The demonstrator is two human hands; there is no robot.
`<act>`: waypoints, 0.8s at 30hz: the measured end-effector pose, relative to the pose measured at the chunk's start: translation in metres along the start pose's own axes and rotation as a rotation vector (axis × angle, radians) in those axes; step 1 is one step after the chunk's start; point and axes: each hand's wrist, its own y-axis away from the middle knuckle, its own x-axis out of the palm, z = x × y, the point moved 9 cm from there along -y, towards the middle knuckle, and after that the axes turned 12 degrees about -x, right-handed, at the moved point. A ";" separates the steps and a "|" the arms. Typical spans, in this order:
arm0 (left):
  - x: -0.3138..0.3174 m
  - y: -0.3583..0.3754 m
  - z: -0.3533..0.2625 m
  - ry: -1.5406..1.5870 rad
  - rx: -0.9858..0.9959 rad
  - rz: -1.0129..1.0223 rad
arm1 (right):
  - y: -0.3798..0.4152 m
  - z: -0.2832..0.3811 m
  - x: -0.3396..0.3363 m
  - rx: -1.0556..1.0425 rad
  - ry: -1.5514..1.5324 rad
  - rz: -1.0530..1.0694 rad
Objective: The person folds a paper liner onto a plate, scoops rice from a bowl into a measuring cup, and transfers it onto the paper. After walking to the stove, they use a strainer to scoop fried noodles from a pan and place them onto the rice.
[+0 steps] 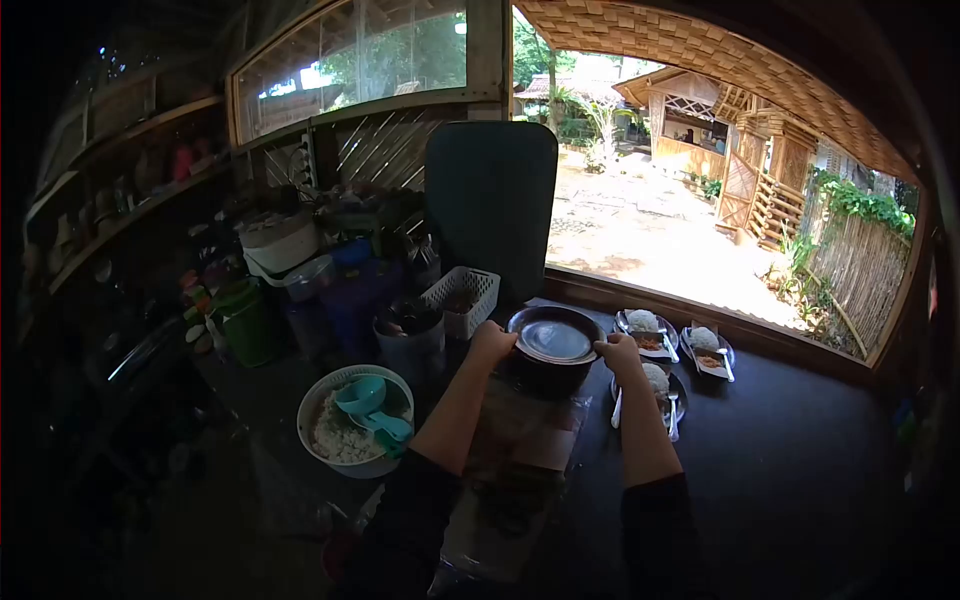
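A dark round pot (551,372) with a lid (555,338) stands on the dark counter in front of me. My left hand (490,344) grips its left rim and my right hand (619,352) grips its right rim, one on each side. Below the pot lies a clear plastic bag (505,480) with dark contents, between my forearms. Right of the pot are three plates of rice with spoons (645,333), (707,350), (662,388).
A white basket of rice (345,440) with teal scoops (372,405) sits at the left. Behind it stand a dark bucket (410,340), a white slotted basket (462,298), a green container (245,320) and stacked tubs. A dark board (492,200) leans by the open window.
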 end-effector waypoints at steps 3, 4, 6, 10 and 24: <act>-0.012 0.014 -0.021 0.173 0.021 -0.002 | -0.011 0.003 -0.019 -0.149 -0.043 -0.142; -0.006 0.016 -0.020 0.280 0.028 0.035 | 0.001 0.012 -0.031 -0.126 -0.129 -0.156; 0.002 0.030 -0.023 0.388 0.032 0.082 | 0.029 0.036 -0.057 -0.119 -0.223 -0.177; 0.007 0.066 -0.051 0.516 0.021 0.182 | 0.057 0.060 -0.100 -0.068 -0.313 -0.199; 0.044 0.223 -0.077 0.626 0.196 0.827 | 0.235 0.103 -0.196 -0.025 -0.225 -0.194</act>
